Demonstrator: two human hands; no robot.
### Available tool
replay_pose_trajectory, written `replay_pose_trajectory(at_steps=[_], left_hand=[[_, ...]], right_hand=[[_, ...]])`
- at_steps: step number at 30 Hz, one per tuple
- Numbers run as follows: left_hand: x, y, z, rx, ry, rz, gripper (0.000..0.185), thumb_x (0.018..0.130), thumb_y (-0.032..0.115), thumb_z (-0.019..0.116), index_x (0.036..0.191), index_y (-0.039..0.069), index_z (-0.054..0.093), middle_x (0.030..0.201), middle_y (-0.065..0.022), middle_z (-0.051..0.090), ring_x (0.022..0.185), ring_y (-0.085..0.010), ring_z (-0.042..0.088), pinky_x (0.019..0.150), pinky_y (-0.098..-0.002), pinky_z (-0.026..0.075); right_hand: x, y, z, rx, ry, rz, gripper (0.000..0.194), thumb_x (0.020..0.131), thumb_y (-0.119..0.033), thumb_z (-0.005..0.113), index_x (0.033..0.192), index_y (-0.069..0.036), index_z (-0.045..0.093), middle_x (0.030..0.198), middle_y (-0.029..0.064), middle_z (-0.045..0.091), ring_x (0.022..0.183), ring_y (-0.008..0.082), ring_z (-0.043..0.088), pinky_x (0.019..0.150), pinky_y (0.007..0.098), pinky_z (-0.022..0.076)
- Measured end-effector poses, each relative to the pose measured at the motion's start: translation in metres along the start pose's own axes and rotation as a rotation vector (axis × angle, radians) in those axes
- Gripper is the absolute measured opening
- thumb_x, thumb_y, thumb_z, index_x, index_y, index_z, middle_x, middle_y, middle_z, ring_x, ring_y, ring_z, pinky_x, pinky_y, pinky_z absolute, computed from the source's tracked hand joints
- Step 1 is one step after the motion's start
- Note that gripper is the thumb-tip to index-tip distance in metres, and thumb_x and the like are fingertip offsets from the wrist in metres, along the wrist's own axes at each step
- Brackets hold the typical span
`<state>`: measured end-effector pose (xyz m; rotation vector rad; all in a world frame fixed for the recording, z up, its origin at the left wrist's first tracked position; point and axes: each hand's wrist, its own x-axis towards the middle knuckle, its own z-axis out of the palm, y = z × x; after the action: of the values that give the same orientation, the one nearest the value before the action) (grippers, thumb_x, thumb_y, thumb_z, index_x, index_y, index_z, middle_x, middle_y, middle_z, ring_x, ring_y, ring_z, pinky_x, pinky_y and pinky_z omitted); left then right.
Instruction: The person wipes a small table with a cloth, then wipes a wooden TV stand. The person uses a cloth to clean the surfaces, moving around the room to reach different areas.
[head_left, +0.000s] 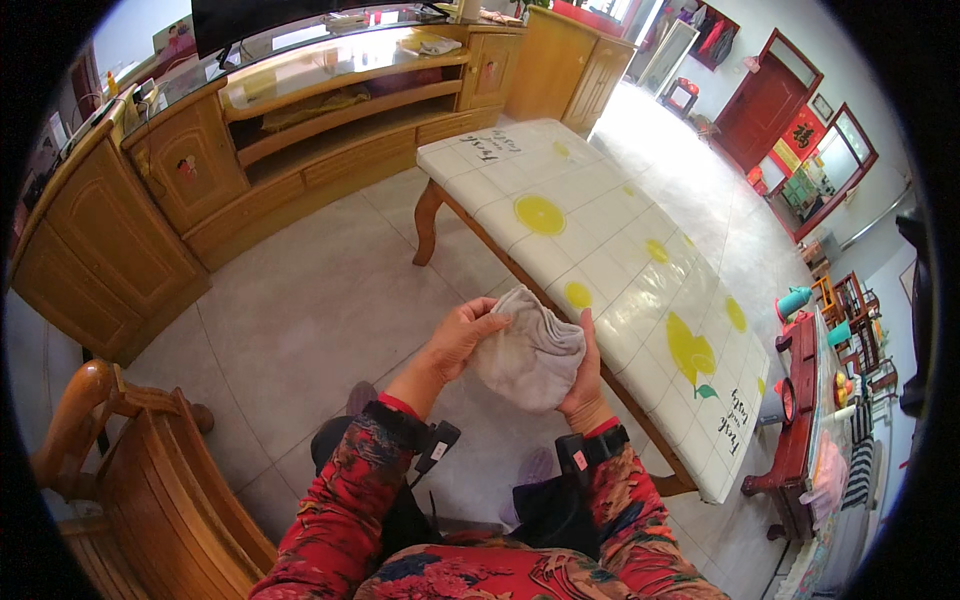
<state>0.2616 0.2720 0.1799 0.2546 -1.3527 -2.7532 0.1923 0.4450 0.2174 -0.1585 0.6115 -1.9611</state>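
Observation:
Between my two hands is a light grey-white cloth (529, 360), folded over and creased along its upper right side. My left hand (463, 337) pinches its upper left edge between thumb and fingers. On the other side, my right hand (586, 375) grips the cloth's right edge, its thumb pointing up and most of the fingers hidden behind. The cloth is held up in front of my body, beside the near edge of a table (607, 259) with a lemon-printed plastic cover.
A wooden TV cabinet (315, 142) runs along the far left. At lower left stands a wooden chair (165, 472). A dark red wooden table (802, 420) holding fruit and cloths is on the right. Tiled floor (277, 322) lies between the cabinet and me.

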Motion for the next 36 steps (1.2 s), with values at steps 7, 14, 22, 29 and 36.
replay_pose_trajectory(at_steps=[7,14,22,29,36], left_hand=[[0.0,-0.008,-0.012,0.174,0.087,-0.114,0.024,0.084,0.018,0.068,0.104,0.007,0.06,0.092,-0.0024,0.064,0.085,-0.0119,0.061,0.075,-0.0278,0.053],[0.0,-0.021,-0.007,0.638,0.487,0.241,0.018,0.086,0.021,0.066,0.093,0.006,0.059,0.079,0.0003,0.059,0.073,-0.009,0.051,0.067,-0.0277,0.046],[0.0,-0.024,0.002,0.748,0.498,0.459,0.021,0.091,0.023,0.06,0.101,0.005,0.057,0.081,-0.0034,0.057,0.075,-0.0099,0.05,0.07,-0.028,0.045],[0.002,-0.026,-0.005,0.725,0.595,0.31,0.024,0.091,0.026,0.06,0.104,0.006,0.057,0.084,-0.0044,0.061,0.075,-0.0096,0.053,0.069,-0.0276,0.045],[0.013,-0.063,-0.037,0.878,0.668,0.097,0.04,0.088,0.036,0.061,0.114,0.008,0.051,0.103,-0.0126,0.061,0.089,-0.0211,0.059,0.077,-0.034,0.048]], right_hand=[[0.003,0.0,-0.028,-0.114,0.002,0.169,0.078,0.089,-0.069,0.034,0.13,-0.004,0.05,0.127,0.0131,0.056,0.114,0.0269,0.056,0.097,0.0406,0.0457],[0.002,0.015,-0.054,-0.102,-0.011,0.075,0.071,0.093,-0.06,0.036,0.136,-0.005,0.043,0.135,0.0137,0.05,0.123,0.0288,0.049,0.105,0.0438,0.038],[0.025,0.015,-0.097,-0.33,0.133,0.132,0.055,0.094,-0.038,0.053,0.134,-0.002,0.041,0.134,0.012,0.048,0.12,0.027,0.049,0.102,0.0434,0.0391],[0.025,0.011,-0.077,-0.499,0.343,-0.165,0.047,0.095,-0.038,0.054,0.117,0.003,0.053,0.115,0.0143,0.058,0.105,0.0263,0.058,0.091,0.0412,0.0476],[0.027,-0.004,-0.078,-0.599,0.554,-0.28,0.038,0.092,-0.034,0.058,0.099,0.003,0.059,0.093,0.0091,0.065,0.077,0.0213,0.062,0.068,0.035,0.0509]])
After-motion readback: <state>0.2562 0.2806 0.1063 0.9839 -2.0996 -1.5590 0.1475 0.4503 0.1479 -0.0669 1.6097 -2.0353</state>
